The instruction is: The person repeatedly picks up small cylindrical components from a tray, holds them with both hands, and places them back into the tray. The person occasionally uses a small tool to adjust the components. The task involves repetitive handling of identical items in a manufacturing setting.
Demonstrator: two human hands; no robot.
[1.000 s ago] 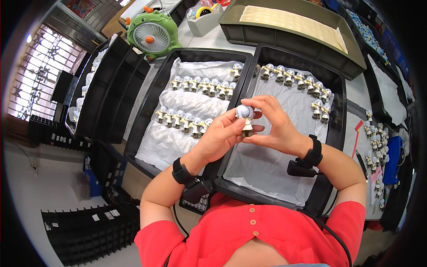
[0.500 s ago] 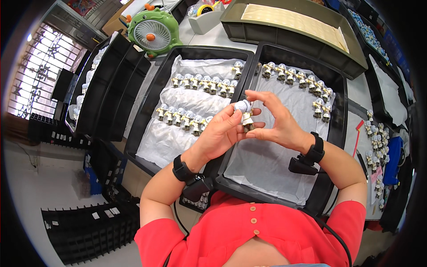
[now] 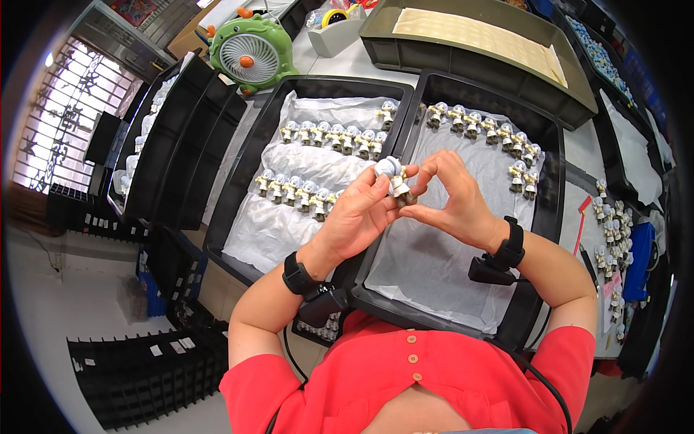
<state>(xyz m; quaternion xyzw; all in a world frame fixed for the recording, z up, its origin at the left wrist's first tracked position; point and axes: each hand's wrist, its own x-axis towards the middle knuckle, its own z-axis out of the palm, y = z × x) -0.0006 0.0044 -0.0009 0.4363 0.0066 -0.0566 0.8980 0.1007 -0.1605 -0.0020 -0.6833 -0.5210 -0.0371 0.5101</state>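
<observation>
Figurine (image 3: 397,180) was above the left rim of the right tray (image 3: 554,195); my left hand (image 3: 356,218) pinched it. My right hand (image 3: 466,211) curved beside its feet; whether gripping, I could not tell.

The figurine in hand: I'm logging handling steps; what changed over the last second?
The figurine has tipped, its head shifting left; the left hand still holds it. The right hand has brought its forefinger down from near the head toward the feet. The figurine rows look unchanged.
</observation>
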